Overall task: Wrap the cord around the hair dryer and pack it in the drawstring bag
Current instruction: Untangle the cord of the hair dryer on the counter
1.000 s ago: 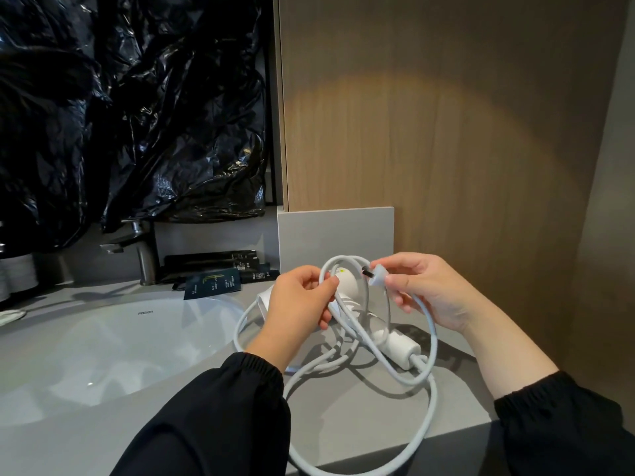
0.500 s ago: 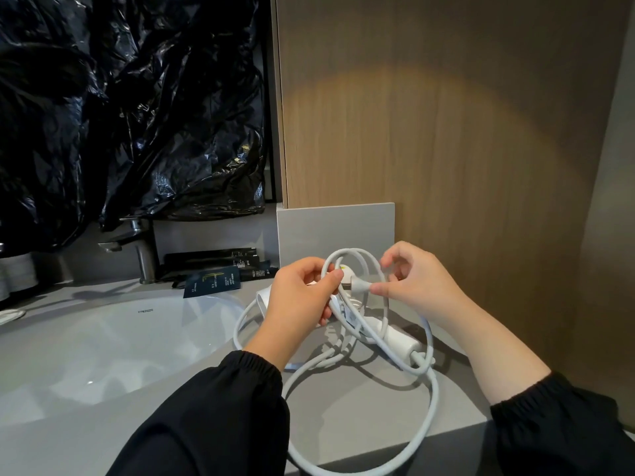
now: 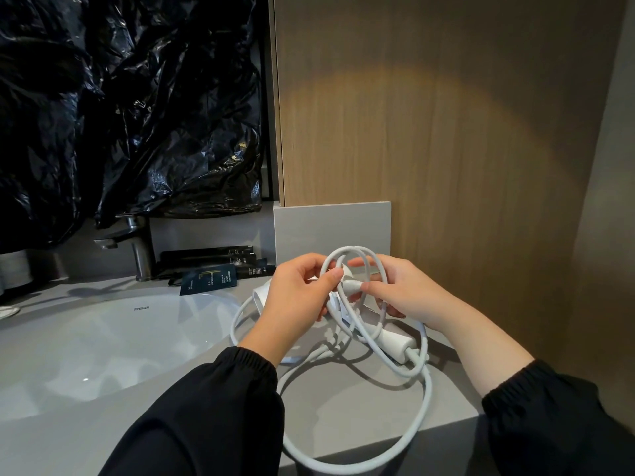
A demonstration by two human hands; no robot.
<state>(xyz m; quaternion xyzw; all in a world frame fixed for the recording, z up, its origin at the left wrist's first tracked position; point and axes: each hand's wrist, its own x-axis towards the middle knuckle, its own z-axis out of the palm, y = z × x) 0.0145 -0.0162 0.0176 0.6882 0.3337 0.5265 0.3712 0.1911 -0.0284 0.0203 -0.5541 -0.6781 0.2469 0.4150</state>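
Fingers of the right hand [image 3: 405,297] pinch the white plug end [image 3: 351,285]; the left hand [image 3: 297,293] clamps the white plastic hair dryer [image 3: 260,295]. Smooth white cord [image 3: 424,403] looks springy; grip it near the plug.

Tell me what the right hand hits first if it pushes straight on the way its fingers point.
Likely the plug it already pinches, then the left hand just beyond; depth is hard to judge here.
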